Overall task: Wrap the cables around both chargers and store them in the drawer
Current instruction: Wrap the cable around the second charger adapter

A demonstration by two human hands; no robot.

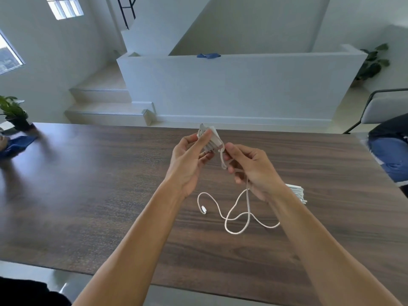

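A: What does the head camera show?

B: I see two bare arms over a dark wooden bench [88, 195]. The left hand [189, 160] holds a white charger [212, 138] above the bench, its grip closed on it, several cable turns already around the charger.

A: And the other hand?

B: The right hand [254, 171] pinches the white cable [234, 208] just beside the charger. The slack loops on the bench, plug end [204, 210] lying free. A second, wrapped charger [297, 192] rests behind the right wrist.
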